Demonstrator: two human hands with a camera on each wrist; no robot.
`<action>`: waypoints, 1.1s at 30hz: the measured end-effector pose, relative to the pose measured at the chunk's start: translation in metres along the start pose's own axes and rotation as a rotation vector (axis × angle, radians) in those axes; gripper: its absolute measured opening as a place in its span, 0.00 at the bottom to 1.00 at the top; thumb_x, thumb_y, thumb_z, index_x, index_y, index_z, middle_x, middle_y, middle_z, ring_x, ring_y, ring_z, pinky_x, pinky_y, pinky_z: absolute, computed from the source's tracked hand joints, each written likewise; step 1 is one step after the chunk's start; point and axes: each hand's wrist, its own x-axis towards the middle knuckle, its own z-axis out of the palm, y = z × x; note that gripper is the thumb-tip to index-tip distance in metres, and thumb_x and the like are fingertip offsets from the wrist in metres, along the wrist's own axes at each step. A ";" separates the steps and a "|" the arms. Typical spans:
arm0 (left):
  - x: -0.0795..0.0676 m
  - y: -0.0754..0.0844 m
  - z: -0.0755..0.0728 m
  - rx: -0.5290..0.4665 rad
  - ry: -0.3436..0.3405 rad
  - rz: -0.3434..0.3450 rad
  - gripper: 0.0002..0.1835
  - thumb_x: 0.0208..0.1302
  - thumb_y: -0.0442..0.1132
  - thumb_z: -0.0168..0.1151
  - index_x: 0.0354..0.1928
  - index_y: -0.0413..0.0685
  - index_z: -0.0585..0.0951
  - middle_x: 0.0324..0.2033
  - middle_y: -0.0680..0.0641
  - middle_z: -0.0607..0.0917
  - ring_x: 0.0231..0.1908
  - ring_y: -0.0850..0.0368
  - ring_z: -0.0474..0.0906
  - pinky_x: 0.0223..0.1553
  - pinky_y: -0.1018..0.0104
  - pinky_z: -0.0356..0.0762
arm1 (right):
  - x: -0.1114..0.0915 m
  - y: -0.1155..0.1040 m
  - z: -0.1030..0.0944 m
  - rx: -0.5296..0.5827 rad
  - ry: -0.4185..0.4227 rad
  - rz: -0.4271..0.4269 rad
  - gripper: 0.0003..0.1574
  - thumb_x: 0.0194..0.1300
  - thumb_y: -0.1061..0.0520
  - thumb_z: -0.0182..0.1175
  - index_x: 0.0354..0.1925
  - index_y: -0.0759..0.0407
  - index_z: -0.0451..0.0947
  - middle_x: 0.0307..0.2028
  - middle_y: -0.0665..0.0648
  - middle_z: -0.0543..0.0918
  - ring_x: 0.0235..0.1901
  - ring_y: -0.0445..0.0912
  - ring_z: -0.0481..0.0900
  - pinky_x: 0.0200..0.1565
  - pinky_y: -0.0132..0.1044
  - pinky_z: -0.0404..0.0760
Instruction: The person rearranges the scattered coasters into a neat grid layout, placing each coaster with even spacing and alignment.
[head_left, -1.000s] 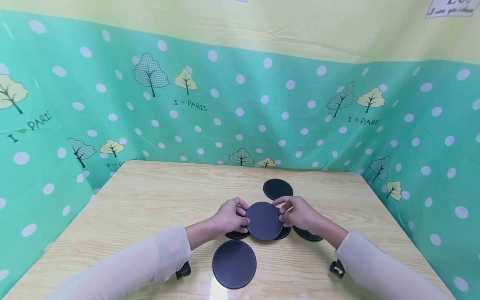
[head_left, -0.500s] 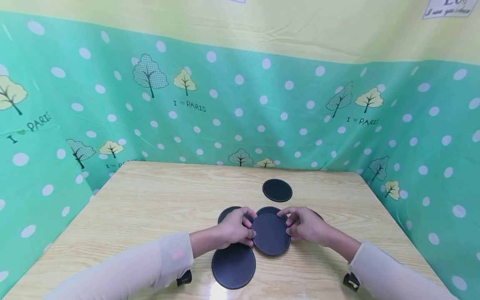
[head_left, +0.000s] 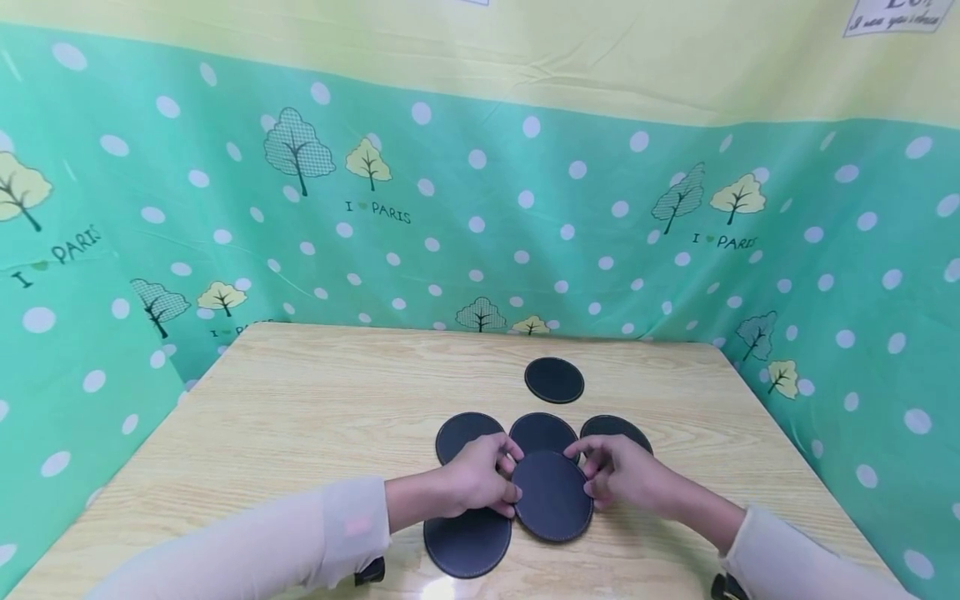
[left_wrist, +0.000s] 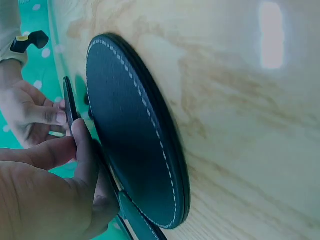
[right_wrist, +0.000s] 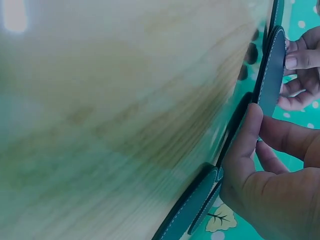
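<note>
Between both hands is a round black coaster [head_left: 553,497] with stitching along its rim. My left hand [head_left: 482,475] pinches its left edge and my right hand [head_left: 624,472] pinches its right edge. In the left wrist view the held coaster [left_wrist: 70,102] appears edge-on, raised off the table. Just beyond it lies another coaster [head_left: 543,431], partly covered. Under and beside my left hand are a front coaster [head_left: 467,546] and a rear one [head_left: 459,432], both partly hidden. Behind my right hand a further coaster [head_left: 617,427] shows its upper part.
A lone coaster [head_left: 554,380] lies farther back on the wooden table [head_left: 337,383]. Dotted green cloth [head_left: 420,250] hangs around the table's back and sides. Dark wrist-camera mounts, such as the left one [head_left: 370,572], sit below the sleeves.
Both hands have brought the held coaster toward the front and slightly right, from over the middle coaster to just before it. The rear coasters show more now; the others lie still.
</note>
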 end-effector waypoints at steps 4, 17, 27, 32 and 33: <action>-0.003 -0.001 0.004 0.059 -0.008 -0.005 0.25 0.51 0.11 0.66 0.50 0.34 0.75 0.39 0.39 0.73 0.22 0.51 0.83 0.26 0.60 0.89 | -0.005 0.002 0.002 0.022 -0.022 -0.002 0.34 0.54 0.81 0.54 0.60 0.68 0.75 0.38 0.63 0.73 0.33 0.50 0.78 0.30 0.39 0.88; -0.013 0.002 0.015 0.161 -0.007 -0.010 0.23 0.48 0.11 0.67 0.43 0.36 0.76 0.37 0.40 0.73 0.18 0.52 0.82 0.21 0.64 0.87 | -0.019 0.008 0.009 0.077 -0.052 0.035 0.34 0.53 0.82 0.56 0.59 0.68 0.76 0.37 0.63 0.72 0.33 0.51 0.81 0.32 0.46 0.90; -0.015 0.003 0.019 0.213 0.002 0.006 0.22 0.45 0.09 0.66 0.39 0.35 0.75 0.35 0.40 0.72 0.17 0.51 0.82 0.19 0.64 0.86 | -0.021 0.009 0.013 0.074 -0.063 0.049 0.30 0.56 0.79 0.63 0.58 0.68 0.76 0.36 0.62 0.72 0.33 0.51 0.80 0.32 0.46 0.90; -0.014 0.003 0.021 0.237 0.008 0.011 0.22 0.44 0.09 0.67 0.38 0.35 0.75 0.34 0.40 0.72 0.17 0.51 0.82 0.18 0.64 0.86 | -0.021 0.009 0.013 0.065 -0.057 0.047 0.30 0.55 0.80 0.62 0.56 0.69 0.76 0.36 0.62 0.72 0.32 0.51 0.81 0.31 0.46 0.90; -0.013 0.003 0.021 0.241 0.010 0.012 0.22 0.44 0.09 0.67 0.38 0.35 0.75 0.34 0.40 0.72 0.17 0.51 0.82 0.18 0.64 0.86 | -0.021 0.009 0.013 0.061 -0.056 0.046 0.30 0.55 0.80 0.62 0.56 0.68 0.76 0.35 0.62 0.72 0.32 0.51 0.81 0.31 0.46 0.90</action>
